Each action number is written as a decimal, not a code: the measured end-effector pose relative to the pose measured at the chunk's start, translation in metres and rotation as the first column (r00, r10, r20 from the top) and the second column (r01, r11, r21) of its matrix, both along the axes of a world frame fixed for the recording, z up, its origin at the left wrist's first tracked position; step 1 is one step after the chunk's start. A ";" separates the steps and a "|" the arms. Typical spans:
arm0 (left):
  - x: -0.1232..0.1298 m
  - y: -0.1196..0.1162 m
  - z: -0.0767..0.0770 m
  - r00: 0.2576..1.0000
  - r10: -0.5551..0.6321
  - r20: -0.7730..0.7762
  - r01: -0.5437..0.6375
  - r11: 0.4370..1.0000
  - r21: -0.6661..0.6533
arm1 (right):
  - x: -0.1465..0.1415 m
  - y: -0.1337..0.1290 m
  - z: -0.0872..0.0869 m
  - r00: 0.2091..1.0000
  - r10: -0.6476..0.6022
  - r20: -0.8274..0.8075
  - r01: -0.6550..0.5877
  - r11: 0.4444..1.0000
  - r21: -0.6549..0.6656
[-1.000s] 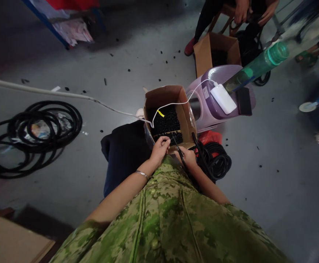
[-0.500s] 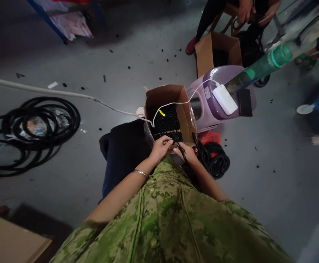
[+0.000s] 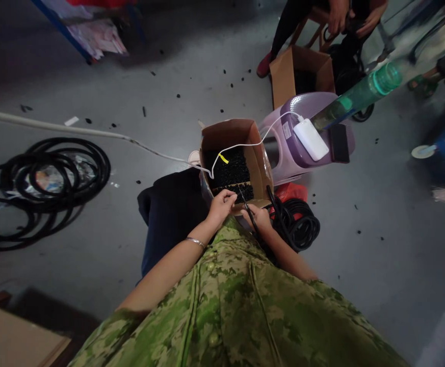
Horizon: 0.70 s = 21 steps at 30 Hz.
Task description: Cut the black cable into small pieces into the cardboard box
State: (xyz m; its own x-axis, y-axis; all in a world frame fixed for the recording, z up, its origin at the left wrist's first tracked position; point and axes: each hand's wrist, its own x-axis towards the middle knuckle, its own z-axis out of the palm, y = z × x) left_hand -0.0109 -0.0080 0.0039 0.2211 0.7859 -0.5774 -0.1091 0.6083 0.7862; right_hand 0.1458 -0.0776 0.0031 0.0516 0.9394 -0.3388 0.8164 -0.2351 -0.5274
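While left hand (image 3: 222, 204) pinches a short black piece at the near edge of the box (image 3: 258, 158) and right hand (image 3: 259, 216) grips the hose (image 3: 283, 219), keep fingers closed and seat the piece flush in the row.

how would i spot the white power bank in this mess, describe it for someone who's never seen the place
Find the open cardboard box in front of the person's hands. Just right of it stands a purple plastic stool. The power bank lies on top: a flat white slab with a white cable plugged in, beside a smaller black block.
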 end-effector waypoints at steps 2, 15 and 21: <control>0.000 -0.001 -0.002 1.000 -0.010 -0.009 0.010 1.000 0.004 | -0.002 -0.002 -0.003 1.000 0.003 0.013 -0.003 1.000 0.001; 0.000 -0.002 -0.007 0.977 -0.168 -0.135 0.185 0.974 0.129 | 0.008 -0.005 0.001 0.992 -0.035 -0.121 0.026 0.997 -0.076; 0.003 -0.002 -0.005 0.992 -0.125 -0.037 0.126 0.991 0.038 | 0.007 0.001 0.010 0.999 -0.043 -0.014 0.042 0.997 -0.064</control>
State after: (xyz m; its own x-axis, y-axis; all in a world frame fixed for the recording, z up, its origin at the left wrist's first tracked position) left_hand -0.0075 -0.0100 -0.0015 0.3001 0.7759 -0.5549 -0.0068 0.5834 0.8121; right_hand 0.1527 -0.0771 0.0133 0.0859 0.9131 -0.3986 0.7970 -0.3031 -0.5225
